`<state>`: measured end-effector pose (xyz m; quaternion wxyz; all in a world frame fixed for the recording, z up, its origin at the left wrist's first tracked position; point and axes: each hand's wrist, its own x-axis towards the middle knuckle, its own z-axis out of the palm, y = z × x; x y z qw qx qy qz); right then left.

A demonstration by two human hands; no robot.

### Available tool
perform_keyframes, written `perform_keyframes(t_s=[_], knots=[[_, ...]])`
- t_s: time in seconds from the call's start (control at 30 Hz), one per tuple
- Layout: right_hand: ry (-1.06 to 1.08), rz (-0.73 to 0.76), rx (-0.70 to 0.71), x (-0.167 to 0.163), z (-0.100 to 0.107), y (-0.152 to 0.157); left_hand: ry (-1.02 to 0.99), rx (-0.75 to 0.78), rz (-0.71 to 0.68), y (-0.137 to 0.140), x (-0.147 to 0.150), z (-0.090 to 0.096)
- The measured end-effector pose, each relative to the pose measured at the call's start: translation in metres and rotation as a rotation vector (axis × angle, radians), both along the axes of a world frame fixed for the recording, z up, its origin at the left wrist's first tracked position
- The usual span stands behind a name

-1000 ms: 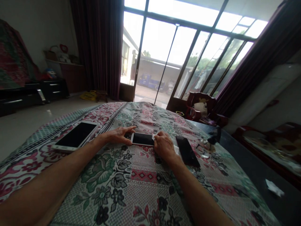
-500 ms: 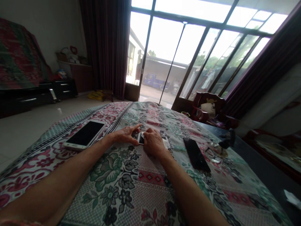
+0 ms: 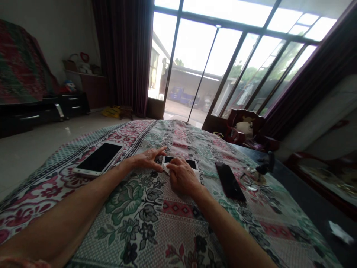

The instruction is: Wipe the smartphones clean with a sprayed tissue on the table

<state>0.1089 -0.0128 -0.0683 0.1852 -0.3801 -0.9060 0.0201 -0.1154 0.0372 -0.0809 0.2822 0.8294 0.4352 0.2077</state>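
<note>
A small white phone with a dark screen lies flat on the patterned tablecloth. My right hand is closed on a white tissue, pressed against the near side of this phone; part of the tissue also shows past the hand on the right. At the phone's left end rests my left hand, thumb and fingers spread apart, the thumb tip by the phone's corner. A larger white device with a black screen lies beyond my left forearm. On the right is a black phone, apart from both hands.
Right of the black phone stands a clear glass object beside a dark item. White crumpled paper lies on the dark surface at far right. A wooden chair stands behind the table, before glass doors.
My right hand has drawn slightly toward me over the small phone, so more of its screen shows. The tissue now shows at the near left edge. My left hand has stayed nearly still.
</note>
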Motion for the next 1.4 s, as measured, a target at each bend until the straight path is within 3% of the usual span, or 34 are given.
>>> perform_keyframes(t_s=[0.3,0.53,0.73,1.13,1.4], knots=[[0.013,-0.255,0.032,0.025,-0.001,-0.007,0.078,0.025,0.039,-0.009,0.006,0.011],[0.029,-0.075,0.056,0.006,-0.008,-0.009,0.094,0.009,0.028,-0.01,0.006,0.01],[0.068,-0.088,0.005,-0.001,-0.009,-0.004,0.095,-0.002,0.028,-0.011,0.005,0.013],[0.045,-0.251,-0.236,0.058,0.015,0.02,0.103,-0.063,0.005,-0.007,0.003,0.011],[0.011,-0.451,-0.258,0.083,0.027,0.028,0.091,-0.028,0.011,-0.008,0.003,0.012]])
